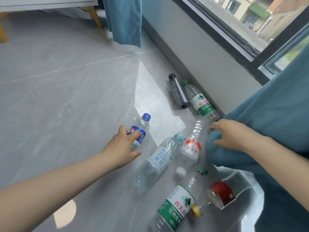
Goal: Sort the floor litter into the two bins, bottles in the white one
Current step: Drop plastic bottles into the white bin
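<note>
Pickup step. Left hand (120, 144) fingers curl round blue-label bottle (143, 129) on floor. Right hand (234, 134) spread, empty, over curtain (270, 118). Next: lift, carry to white bin; bins unseen.

The left hand (120, 144) covers the lower half of the blue-capped bottle (142, 128). The base of this bottle is not seen, and it is not clear if the fingers already grip it. The fingertips of the right hand (234, 134) come to the bottom of the red-and-white labelled bottle (192, 144); touching or not cannot be told. The teal curtain (267, 123) hides the floor under it and partly the bottom end of the far green-labelled bottle (202, 104). The near green-labelled bottle (177, 206) is cut by the lower edge. A gold cap (196, 210) lies beside it; to which bottle it belongs cannot be told. The small print on the labels is unreadable.
</note>
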